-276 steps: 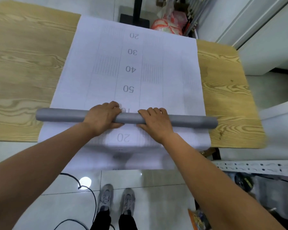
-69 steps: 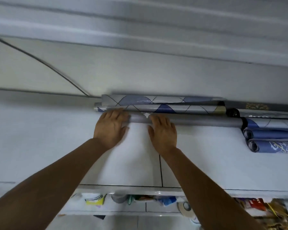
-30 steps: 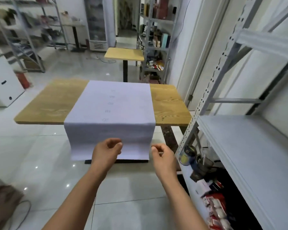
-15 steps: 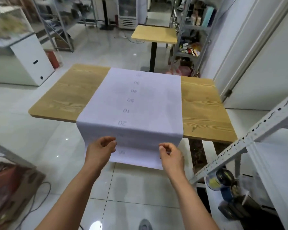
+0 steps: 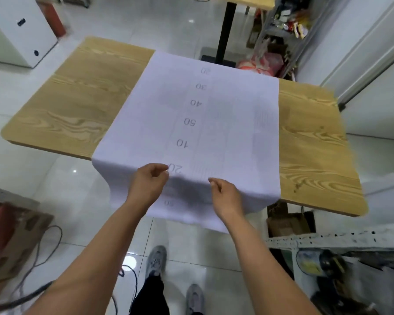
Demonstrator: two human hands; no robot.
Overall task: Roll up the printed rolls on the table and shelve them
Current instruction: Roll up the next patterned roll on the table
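Printed sheet (image 5: 203,123) overhangs table (image 5: 77,105); lower print blurred. Left hand (image 5: 149,184), right hand (image 5: 225,195): grips loose, empty.

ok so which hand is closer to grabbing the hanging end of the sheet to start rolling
Right, marginally. The right hand sits lower, over the hanging flap of the sheet; the left hand is up at the table edge by the printed 20. Both are empty, and rolling likely needs both.

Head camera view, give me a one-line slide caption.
Left hand and right hand, fingers loosely curled, reach for the printed sheet draped over the table edge.
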